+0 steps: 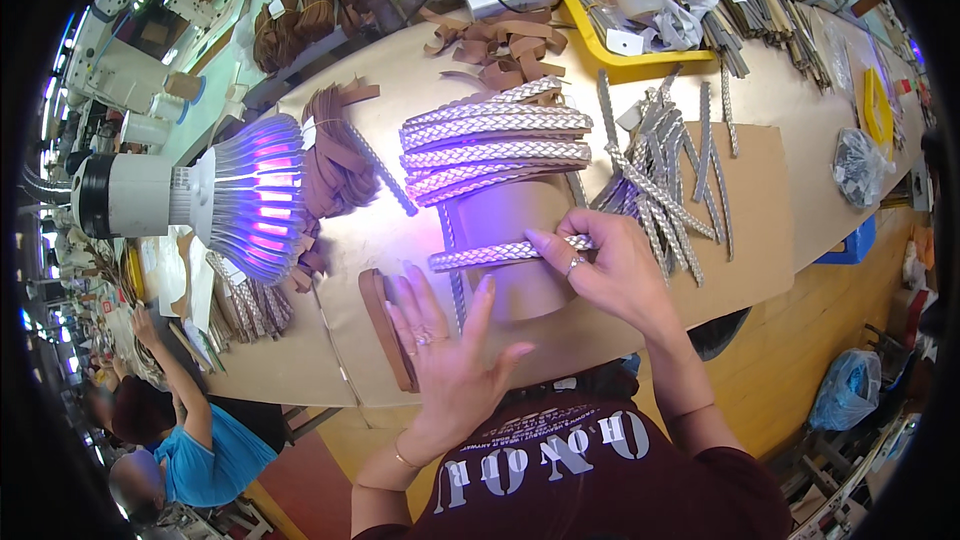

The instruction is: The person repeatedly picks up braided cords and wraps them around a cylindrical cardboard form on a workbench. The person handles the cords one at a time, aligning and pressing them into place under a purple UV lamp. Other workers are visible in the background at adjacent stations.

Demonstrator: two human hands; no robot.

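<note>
My right hand (610,275) pinches the right end of a silver braided strap (490,256) that lies across a brown leather piece (510,225) on the workbench. My left hand (450,345) hovers flat with fingers spread just below the strap, holding nothing. Beside its thumb side lies a stack of brown leather strips (385,325). Beyond the strap, a row of several finished silver braided straps (495,145) lies side by side.
A lamp (230,202) glowing purple hangs over the bench at left. Loose silver braided strips (665,175) lie at right, brown leather strips (335,155) and scraps (500,45) farther back, a yellow tray (640,60) behind. Another person (175,430) works at lower left.
</note>
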